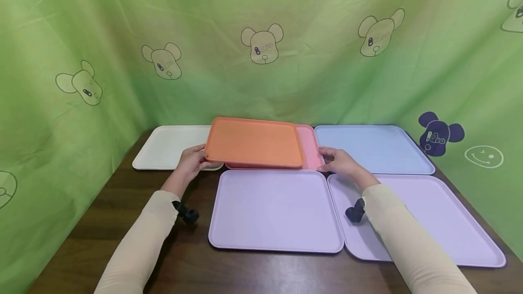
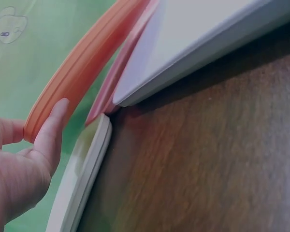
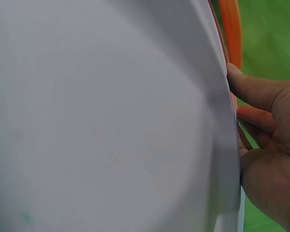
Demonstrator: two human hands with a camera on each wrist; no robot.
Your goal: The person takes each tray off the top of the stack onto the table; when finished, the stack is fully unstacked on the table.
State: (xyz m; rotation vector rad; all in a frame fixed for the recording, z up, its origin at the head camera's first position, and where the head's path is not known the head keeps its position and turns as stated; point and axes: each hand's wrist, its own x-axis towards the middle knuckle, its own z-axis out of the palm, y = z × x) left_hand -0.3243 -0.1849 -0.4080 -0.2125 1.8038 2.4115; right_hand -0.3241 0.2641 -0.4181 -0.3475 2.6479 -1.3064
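My left hand (image 1: pixel 192 161) grips the left edge of an orange tray (image 1: pixel 255 142), thumb and fingers on its rim. That tray is tilted, with its left side raised over a pink tray (image 1: pixel 312 149). In the left wrist view, a gap shows between the orange tray (image 2: pixel 72 77) and the pink rim (image 2: pixel 117 72). My right hand (image 1: pixel 341 162) rests at the front right corner of the pink tray, thumb and fingertips spread along its edge. In the right wrist view, the right hand (image 3: pixel 270 121) is beside the rims; some fingers are partly hidden.
A white tray (image 1: pixel 171 146) lies at the back left, a light blue tray (image 1: pixel 367 149) at the back right. Two lilac trays lie in front: one in the middle (image 1: pixel 275 212), one on the right (image 1: pixel 429 221), under my right forearm. A green curtain (image 1: pixel 261 90) hangs behind the brown table (image 1: pixel 180 267).
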